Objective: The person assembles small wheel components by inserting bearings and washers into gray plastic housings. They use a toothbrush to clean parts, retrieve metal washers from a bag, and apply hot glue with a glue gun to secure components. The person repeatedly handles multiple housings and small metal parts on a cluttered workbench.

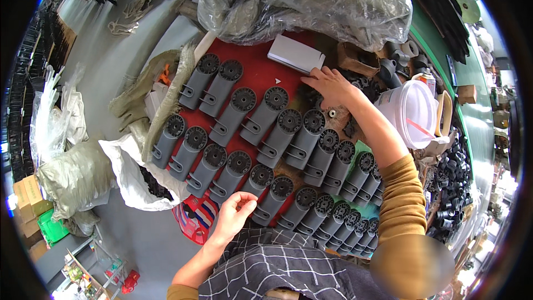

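Several grey plastic tubes with black ribbed round caps [277, 133] lie in slanted rows on a red table [258, 72]. My left hand [236, 214] hovers at the near edge by the lowest row, its fingers curled toward the thumb; I cannot see whether it holds anything. My right hand [330, 86] reaches to the far side with fingers spread, resting at a pile of small black parts [361, 83] beside a flat white box [296, 54]. Nothing shows in its grasp.
A big clear plastic bag [311, 0] fills the table's far end. A white translucent bucket [413, 112] stands right of my forearm, with black fittings [452, 189] heaped beyond. Left of the table sits a white sack [130, 175] of black parts, and a red woven seat [194, 216] below.
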